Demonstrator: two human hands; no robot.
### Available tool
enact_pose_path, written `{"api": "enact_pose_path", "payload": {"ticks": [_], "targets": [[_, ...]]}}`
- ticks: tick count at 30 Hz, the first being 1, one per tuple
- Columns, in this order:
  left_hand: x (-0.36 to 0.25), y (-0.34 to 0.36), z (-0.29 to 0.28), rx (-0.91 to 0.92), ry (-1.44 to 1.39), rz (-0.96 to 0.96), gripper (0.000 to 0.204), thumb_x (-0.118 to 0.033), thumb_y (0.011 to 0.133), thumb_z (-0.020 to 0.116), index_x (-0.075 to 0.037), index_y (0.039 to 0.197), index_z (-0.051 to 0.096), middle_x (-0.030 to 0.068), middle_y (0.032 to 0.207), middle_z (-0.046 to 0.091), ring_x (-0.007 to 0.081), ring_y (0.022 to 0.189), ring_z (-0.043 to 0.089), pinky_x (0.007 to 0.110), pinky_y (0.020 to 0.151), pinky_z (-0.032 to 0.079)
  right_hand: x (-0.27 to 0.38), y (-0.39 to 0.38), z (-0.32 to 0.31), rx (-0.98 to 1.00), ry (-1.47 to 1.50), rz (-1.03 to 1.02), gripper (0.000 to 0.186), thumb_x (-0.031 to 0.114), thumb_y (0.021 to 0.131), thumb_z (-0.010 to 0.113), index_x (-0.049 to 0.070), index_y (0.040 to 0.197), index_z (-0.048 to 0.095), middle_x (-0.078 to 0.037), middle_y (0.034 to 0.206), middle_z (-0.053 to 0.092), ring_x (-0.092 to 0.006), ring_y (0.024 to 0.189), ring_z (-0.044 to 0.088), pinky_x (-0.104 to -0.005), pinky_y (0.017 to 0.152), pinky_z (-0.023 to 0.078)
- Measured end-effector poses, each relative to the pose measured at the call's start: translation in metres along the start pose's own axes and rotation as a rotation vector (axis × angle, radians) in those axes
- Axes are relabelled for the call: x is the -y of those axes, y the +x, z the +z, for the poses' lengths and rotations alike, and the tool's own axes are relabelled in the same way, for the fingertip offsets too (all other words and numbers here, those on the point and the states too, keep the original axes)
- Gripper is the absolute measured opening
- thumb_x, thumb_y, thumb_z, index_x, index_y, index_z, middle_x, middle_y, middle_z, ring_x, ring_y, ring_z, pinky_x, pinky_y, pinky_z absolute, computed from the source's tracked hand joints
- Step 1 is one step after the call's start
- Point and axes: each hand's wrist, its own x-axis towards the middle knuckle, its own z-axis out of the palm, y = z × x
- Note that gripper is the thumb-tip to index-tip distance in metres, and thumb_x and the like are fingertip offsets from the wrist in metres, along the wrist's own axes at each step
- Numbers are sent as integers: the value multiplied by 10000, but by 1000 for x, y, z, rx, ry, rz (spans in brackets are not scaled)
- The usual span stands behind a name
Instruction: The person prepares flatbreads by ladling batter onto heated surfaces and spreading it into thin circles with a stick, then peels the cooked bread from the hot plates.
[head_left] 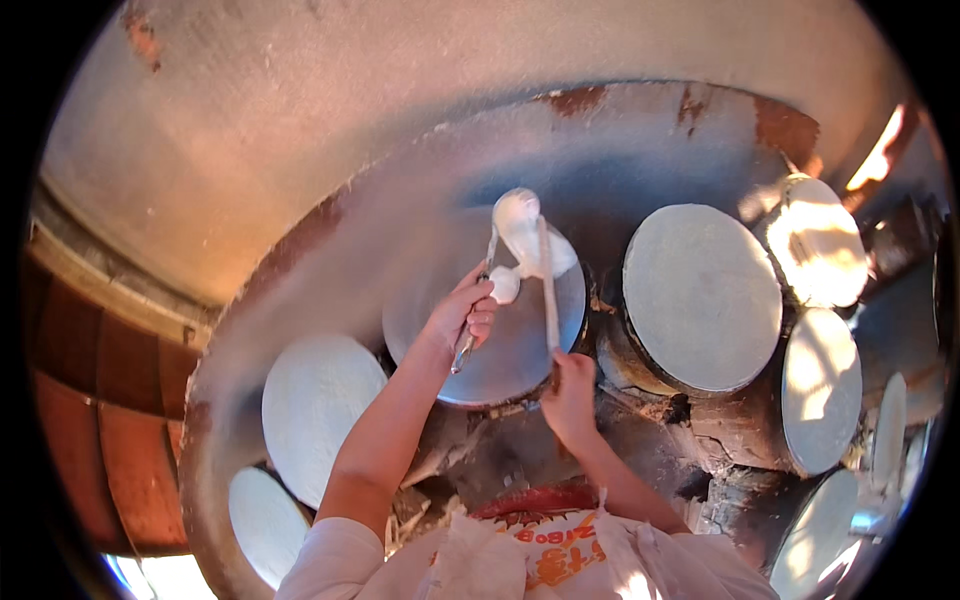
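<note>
My left hand (463,308) is closed round the metal handle of a ladle (491,255), whose bowl lies at the far side of a round hot plate (512,352). White batter (521,240) coats the bowl and spreads on the plate beside it, with a small white blob close to my fingers. In my right hand (570,395) is a long wooden stick (550,300). Its far end reaches into the batter near the ladle; whether a crosspiece is fixed there I cannot make out.
Several other round plates with pale, whitish tops stand around, including a large one (703,297) at right and another (322,415) at left. A wide curved wall (300,130) rises beyond the plates. Brown tiles (135,455) show at far left. Cracked, crusted brickwork (725,430) lies between the plates.
</note>
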Motion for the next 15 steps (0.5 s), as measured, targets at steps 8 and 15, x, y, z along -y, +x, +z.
{"api": "enact_pose_path", "payload": {"ticks": [8, 15], "targets": [[-36, 5, -37, -7, 327, 22, 595, -98, 885, 477, -235, 1407, 227, -39, 570, 327, 44, 409, 305, 201, 348, 261, 42, -6, 24, 18, -350, 76, 474, -35, 647, 545, -9, 1120, 532, -153, 1084, 477, -335, 1010, 471, -385, 837, 433], [-53, -5, -60, -107, 538, 107, 620, -97, 881, 488, -232, 1420, 213, -29, 554, 340, 64, 410, 310, 221, 356, 269, 42, 30, 26, -173, -401, 44, 211, 106, 835, 513, 57, 1038, 537, -109, 1032, 529, -315, 915, 540, -382, 793, 459]]}}
